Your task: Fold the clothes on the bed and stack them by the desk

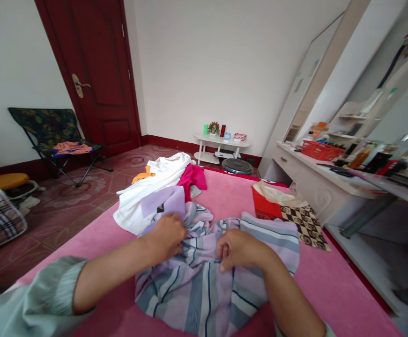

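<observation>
A lavender, grey and navy striped shirt (196,290) lies rumpled on the pink bedspread (330,281) in front of me. My left hand (168,234) is closed at its upper left part, with the fingertips partly hidden in the folds. Curled fingers of my right hand (239,248) grip the cloth near the middle. Just beyond my left hand is a plain lavender piece of cloth (172,199) with a small black label; whether it belongs to the shirt I cannot tell. White clothing (133,206) and a bright pink garment (194,178) are heaped behind it.
A red and checkered patterned cloth (304,222) lies at the bed's right side. Beyond that stands a dressing table (316,180) with a red basket (321,150). A folding chair (45,126) stands near the door (98,70). A low white stand (204,139) is by the wall.
</observation>
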`<state>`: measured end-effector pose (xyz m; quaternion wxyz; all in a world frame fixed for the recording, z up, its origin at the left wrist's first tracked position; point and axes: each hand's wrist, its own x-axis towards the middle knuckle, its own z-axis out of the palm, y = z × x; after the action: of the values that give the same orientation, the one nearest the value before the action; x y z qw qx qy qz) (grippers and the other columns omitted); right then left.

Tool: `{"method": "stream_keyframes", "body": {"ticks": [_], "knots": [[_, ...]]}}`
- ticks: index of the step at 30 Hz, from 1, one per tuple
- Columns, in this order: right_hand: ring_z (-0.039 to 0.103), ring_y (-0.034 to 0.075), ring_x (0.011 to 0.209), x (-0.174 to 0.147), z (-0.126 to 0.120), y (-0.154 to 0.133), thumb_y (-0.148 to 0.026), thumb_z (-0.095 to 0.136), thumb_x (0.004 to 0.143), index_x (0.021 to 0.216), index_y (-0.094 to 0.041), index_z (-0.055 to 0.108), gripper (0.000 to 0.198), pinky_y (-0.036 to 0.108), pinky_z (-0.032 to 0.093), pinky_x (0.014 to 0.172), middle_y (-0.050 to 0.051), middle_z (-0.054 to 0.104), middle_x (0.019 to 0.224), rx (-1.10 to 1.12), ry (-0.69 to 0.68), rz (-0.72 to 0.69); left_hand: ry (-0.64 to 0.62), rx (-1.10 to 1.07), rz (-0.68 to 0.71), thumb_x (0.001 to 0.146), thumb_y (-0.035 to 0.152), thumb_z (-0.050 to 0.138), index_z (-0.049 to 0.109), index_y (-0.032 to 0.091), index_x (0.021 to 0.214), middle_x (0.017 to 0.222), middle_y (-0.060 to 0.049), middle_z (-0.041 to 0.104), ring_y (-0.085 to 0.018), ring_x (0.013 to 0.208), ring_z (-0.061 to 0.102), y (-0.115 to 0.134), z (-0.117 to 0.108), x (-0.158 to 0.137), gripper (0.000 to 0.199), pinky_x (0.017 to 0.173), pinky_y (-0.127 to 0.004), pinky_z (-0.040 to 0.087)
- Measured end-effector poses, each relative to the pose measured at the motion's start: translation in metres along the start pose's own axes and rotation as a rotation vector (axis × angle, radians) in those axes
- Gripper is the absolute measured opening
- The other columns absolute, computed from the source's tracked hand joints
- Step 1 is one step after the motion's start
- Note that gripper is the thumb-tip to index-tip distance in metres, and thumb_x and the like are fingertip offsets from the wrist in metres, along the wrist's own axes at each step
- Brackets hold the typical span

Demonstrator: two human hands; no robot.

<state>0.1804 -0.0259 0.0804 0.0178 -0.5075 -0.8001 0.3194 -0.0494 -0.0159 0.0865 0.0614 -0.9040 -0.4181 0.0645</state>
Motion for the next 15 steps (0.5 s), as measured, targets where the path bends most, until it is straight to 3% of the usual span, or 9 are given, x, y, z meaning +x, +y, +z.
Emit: {"method": "stream_keyframes", "body": {"ticks": [2,6,9,12,15], "knots": [[0.054,0.011,0.055,0.007,0.012,-0.001,-0.026,0.077,0.050,0.067,-0.020,0.070,0.019,0.021,0.031,0.050,-0.004,0.065,0.061,-0.106,-0.056,-0.002,-0.086,0.084,-0.089,0.070,0.035,0.072,0.072,0.014,0.085,0.087,-0.015,0.068,-0.032,0.091,0.060,-0.015,-0.006,-0.007,0.026,0.078,-0.042,0.046],[0.048,0.009,0.053,0.009,0.011,-0.004,-0.017,0.068,0.055,0.056,-0.018,0.061,0.007,0.021,0.028,0.051,-0.006,0.056,0.054,-0.109,0.108,-0.132,-0.080,0.150,-0.198,0.069,0.027,0.073,0.072,0.014,0.074,0.091,-0.015,0.068,-0.033,0.097,0.058,-0.042,-0.015,-0.028,0.014,0.083,-0.045,0.043],[0.044,0.008,0.049,0.001,-0.011,-0.003,-0.019,0.059,0.067,0.059,-0.018,0.053,0.010,0.020,0.028,0.048,-0.006,0.049,0.051,0.207,0.411,-0.130,0.072,-0.001,-0.098,0.077,0.036,0.068,0.071,0.019,0.075,0.112,-0.012,0.063,-0.033,0.115,0.049,-0.043,-0.011,-0.042,0.017,0.101,-0.052,0.029],[0.040,0.008,0.043,-0.016,-0.037,-0.005,-0.032,0.058,0.076,0.071,-0.021,0.050,0.015,0.019,0.027,0.043,-0.008,0.046,0.050,0.595,0.810,-0.084,0.119,-0.329,0.094,0.082,0.050,0.059,0.064,0.023,0.100,0.119,-0.007,0.059,-0.026,0.116,0.050,-0.027,0.002,-0.051,0.033,0.110,-0.049,0.019],[0.040,0.008,0.040,-0.036,-0.056,-0.005,-0.039,0.066,0.072,0.078,-0.022,0.052,0.023,0.019,0.028,0.039,-0.008,0.050,0.051,0.779,1.060,-0.073,0.039,-0.520,0.061,0.069,0.051,0.071,0.057,0.021,0.108,0.104,-0.006,0.062,-0.025,0.100,0.056,-0.005,0.011,-0.059,0.051,0.100,-0.042,0.036]]}}
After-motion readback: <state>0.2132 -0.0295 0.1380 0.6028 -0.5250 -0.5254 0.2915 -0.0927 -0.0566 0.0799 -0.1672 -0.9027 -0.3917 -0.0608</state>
